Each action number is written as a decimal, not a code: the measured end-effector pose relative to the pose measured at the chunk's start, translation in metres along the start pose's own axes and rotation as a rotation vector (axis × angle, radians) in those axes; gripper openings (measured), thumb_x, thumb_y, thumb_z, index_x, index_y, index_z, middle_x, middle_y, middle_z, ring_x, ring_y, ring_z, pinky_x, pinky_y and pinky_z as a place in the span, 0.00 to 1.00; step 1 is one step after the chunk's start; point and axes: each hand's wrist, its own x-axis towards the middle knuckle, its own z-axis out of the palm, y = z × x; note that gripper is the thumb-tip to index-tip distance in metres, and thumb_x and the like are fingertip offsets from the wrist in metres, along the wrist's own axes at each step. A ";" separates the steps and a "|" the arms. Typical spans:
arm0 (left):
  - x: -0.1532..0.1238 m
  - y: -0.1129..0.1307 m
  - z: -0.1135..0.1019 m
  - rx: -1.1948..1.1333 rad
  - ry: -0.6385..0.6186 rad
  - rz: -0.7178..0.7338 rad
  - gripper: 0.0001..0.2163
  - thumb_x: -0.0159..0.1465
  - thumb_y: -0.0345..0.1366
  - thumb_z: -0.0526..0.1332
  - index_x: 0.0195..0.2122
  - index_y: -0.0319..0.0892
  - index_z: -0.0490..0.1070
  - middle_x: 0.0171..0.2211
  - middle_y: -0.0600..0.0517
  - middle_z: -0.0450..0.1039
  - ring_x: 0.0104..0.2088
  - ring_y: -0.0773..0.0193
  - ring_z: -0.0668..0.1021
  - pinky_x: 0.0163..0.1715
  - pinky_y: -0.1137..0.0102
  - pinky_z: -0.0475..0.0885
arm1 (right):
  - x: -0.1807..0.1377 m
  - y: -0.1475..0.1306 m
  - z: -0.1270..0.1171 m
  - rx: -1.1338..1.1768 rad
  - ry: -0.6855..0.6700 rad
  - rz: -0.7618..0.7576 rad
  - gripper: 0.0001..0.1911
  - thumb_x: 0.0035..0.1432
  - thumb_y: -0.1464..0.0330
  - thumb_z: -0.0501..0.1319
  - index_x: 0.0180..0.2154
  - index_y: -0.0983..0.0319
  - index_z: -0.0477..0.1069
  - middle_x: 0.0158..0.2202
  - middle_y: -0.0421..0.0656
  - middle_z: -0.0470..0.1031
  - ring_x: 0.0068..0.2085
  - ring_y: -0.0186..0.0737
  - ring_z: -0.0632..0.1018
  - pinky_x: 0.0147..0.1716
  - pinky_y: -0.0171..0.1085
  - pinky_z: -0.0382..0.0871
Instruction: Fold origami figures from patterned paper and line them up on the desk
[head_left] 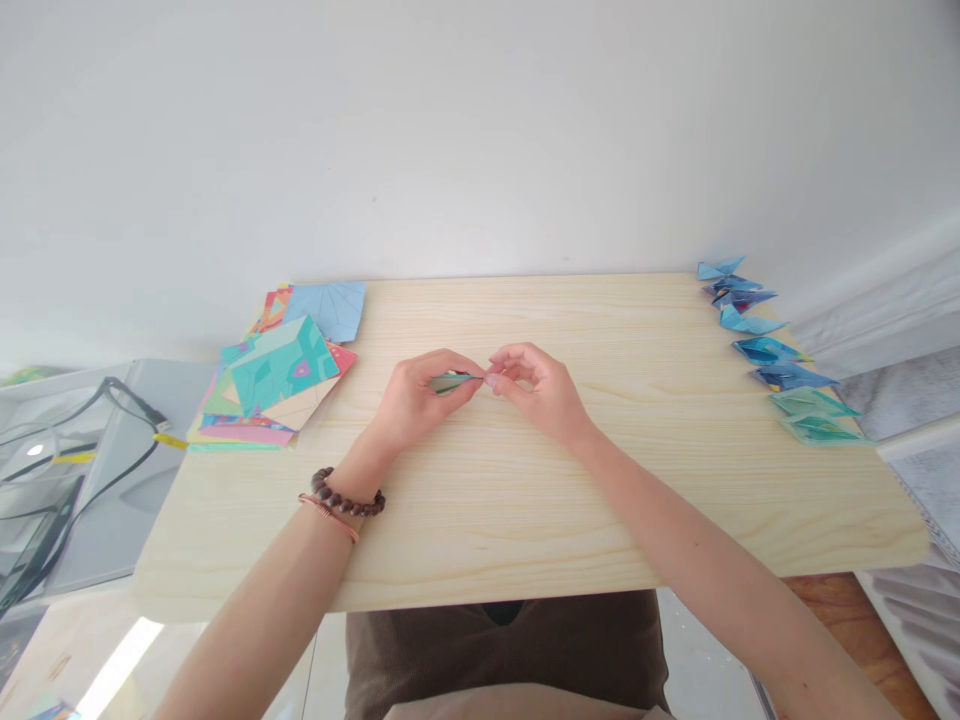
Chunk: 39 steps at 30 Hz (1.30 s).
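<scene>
Both hands meet over the middle of the light wooden table (525, 500). My left hand (420, 395) is closed around a small folded piece of green paper (448, 382), most of it hidden by the fingers. My right hand (534, 385) pinches the paper's right tip between thumb and forefinger. A bead bracelet and a thin pink band sit on my left wrist.
A stack of coloured patterned paper sheets (281, 375) lies at the table's left edge. Several folded blue and green paper shapes (772, 350) line the right edge. A grey surface with black cables (90, 450) stands left of the table. A white wall is behind.
</scene>
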 end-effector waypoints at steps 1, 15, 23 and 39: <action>0.000 0.000 0.000 -0.016 0.005 -0.020 0.06 0.58 0.36 0.60 0.34 0.41 0.74 0.34 0.51 0.76 0.36 0.64 0.77 0.41 0.70 0.70 | 0.000 0.000 0.000 -0.005 -0.007 0.006 0.09 0.54 0.64 0.60 0.37 0.60 0.67 0.32 0.40 0.73 0.31 0.33 0.75 0.34 0.35 0.70; 0.002 0.003 -0.005 -0.342 -0.145 -0.342 0.11 0.57 0.42 0.61 0.34 0.38 0.71 0.19 0.53 0.72 0.18 0.69 0.72 0.22 0.73 0.70 | -0.002 -0.003 0.000 -0.042 -0.022 -0.139 0.05 0.54 0.67 0.59 0.35 0.60 0.69 0.32 0.40 0.73 0.31 0.34 0.76 0.33 0.35 0.71; 0.003 0.004 -0.006 -0.383 -0.183 -0.435 0.10 0.55 0.42 0.62 0.32 0.39 0.71 0.26 0.51 0.77 0.18 0.68 0.75 0.19 0.74 0.71 | -0.002 -0.004 0.000 -0.034 -0.049 -0.179 0.04 0.54 0.69 0.58 0.33 0.60 0.69 0.30 0.40 0.74 0.31 0.34 0.76 0.31 0.34 0.71; 0.002 0.002 -0.003 -0.380 -0.190 -0.411 0.11 0.55 0.43 0.61 0.29 0.38 0.72 0.22 0.51 0.74 0.21 0.68 0.73 0.20 0.74 0.70 | -0.003 -0.007 -0.005 -0.130 -0.069 -0.243 0.04 0.54 0.69 0.58 0.32 0.60 0.70 0.29 0.40 0.75 0.31 0.34 0.75 0.34 0.35 0.70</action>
